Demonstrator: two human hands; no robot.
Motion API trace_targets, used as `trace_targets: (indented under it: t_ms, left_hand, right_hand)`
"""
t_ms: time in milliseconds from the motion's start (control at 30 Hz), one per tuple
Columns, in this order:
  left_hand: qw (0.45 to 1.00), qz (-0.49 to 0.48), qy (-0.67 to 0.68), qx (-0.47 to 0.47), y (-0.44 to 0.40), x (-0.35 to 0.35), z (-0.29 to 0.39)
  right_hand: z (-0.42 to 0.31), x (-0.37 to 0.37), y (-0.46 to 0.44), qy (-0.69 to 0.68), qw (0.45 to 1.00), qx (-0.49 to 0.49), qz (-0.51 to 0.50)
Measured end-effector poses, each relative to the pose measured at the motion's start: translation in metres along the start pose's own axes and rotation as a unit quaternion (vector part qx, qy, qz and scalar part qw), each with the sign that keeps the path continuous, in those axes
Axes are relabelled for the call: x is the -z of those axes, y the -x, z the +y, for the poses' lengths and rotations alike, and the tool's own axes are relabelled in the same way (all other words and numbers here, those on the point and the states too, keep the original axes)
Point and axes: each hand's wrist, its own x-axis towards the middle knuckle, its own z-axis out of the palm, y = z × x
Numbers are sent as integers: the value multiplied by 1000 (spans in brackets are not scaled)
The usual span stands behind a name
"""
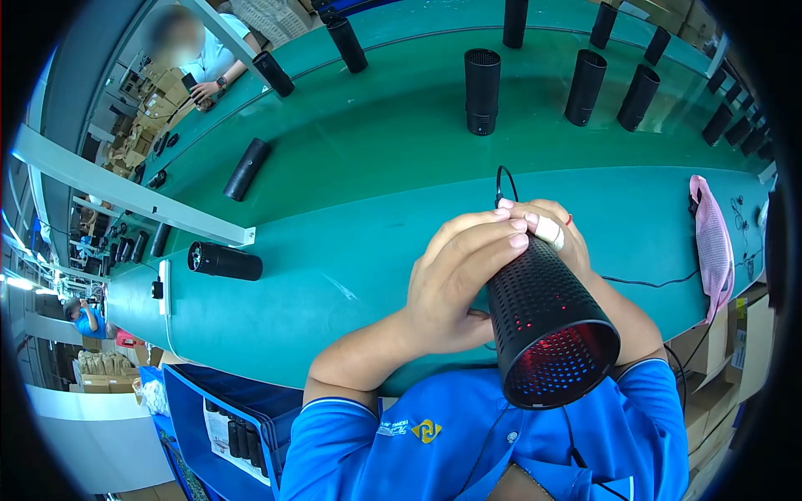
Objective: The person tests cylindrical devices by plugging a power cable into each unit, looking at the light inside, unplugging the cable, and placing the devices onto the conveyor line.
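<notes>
Left hand point(455, 275): clasped around perforated cylinder point(543, 296)
Right hand point(561, 234): gripping its far end
Glow point(560, 359): red and blue, inside
Pink cloth point(712, 246): toward right edge of desk point(376, 250)

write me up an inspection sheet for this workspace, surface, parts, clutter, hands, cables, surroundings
Surface: teal tabletop in front, pale scuff on it; darker green strip behind
Job's things: perforated black tube, held, red and blue light inside; more black tubes upright beyond, one lying tube on the tabletop
Clutter: pink cloth at the right
Grippers: left hand and right hand both on the held tube; pale wrap on a right finger
Cables: black cable loop by the fingertips; thin black cable toward the cloth; white power strip at left
Surroundings: another person at upper left; blue bin with tubes at lower left
</notes>
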Motion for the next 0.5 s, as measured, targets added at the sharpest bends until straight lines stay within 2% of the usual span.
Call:
trace_targets:
  t_ms: [500]
  left_hand:
    - [1000, -2, 10, 8, 0, 2, -1]
  right_hand:
    - [-1, -2, 0, 13, 1000, -5, -5]
